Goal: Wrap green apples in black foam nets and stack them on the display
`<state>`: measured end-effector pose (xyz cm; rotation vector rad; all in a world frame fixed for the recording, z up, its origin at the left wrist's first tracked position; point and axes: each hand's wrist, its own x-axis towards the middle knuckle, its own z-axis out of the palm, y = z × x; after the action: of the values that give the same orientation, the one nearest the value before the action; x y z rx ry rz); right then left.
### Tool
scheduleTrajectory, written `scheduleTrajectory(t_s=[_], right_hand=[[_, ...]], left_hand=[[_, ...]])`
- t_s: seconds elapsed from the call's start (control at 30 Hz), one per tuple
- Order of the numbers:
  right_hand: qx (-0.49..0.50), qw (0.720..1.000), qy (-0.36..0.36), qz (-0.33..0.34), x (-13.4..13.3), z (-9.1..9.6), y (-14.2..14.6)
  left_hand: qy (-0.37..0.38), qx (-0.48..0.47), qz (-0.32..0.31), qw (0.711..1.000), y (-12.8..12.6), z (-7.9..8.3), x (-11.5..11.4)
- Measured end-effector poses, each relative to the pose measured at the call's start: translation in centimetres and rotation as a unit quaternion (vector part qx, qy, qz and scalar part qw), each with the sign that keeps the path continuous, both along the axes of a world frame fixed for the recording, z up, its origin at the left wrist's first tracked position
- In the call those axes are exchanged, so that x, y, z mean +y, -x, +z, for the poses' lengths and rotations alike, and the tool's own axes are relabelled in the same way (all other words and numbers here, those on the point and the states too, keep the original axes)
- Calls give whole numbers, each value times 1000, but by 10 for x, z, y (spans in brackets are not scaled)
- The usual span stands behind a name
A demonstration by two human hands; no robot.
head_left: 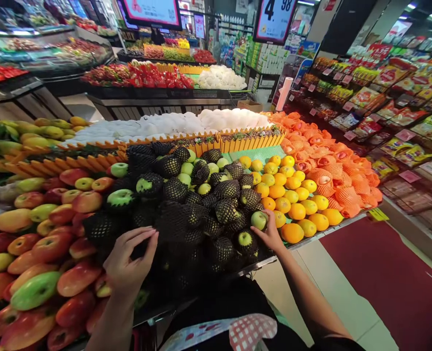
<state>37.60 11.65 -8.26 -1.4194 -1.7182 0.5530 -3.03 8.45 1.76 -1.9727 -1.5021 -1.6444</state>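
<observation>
I stand at a fruit display. My left hand [130, 261] curls its fingers round a fruit wrapped in black foam netting [142, 248] at the front of the heap. My right hand [270, 233] rests on a green apple [259, 220] at the right edge of the netted pile, fingers round its lower side. The pile of green apples in black netting [197, 204] fills the middle of the stand. Red and yellow apples [47, 243] lie to the left, oranges [292, 200] to the right.
Fruit in orange netting [332, 170] sits at the far right of the stand, white netted fruit [186, 122] behind. An aisle with red floor [384, 273] runs along the right, by shelves of packaged goods [402, 112]. Price signs [274, 19] hang overhead.
</observation>
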Motion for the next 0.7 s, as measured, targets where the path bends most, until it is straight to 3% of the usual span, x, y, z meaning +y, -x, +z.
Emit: scheduleTrajectory(t_s=[0.13, 0.33, 0.53, 0.7], right_hand=[[-22, 996, 16, 84, 15, 13, -8], [-57, 983, 52, 166, 16, 19, -41], [-81, 966, 83, 232, 12, 5, -78], [-89, 954, 81, 275, 15, 2, -97]], left_hand=[[42, -26, 58, 997, -2, -6, -12], [80, 35, 136, 987, -19, -3, -37], [66, 63, 191, 977, -67, -16, -57], [7, 56, 194, 979, -115, -22, -68]])
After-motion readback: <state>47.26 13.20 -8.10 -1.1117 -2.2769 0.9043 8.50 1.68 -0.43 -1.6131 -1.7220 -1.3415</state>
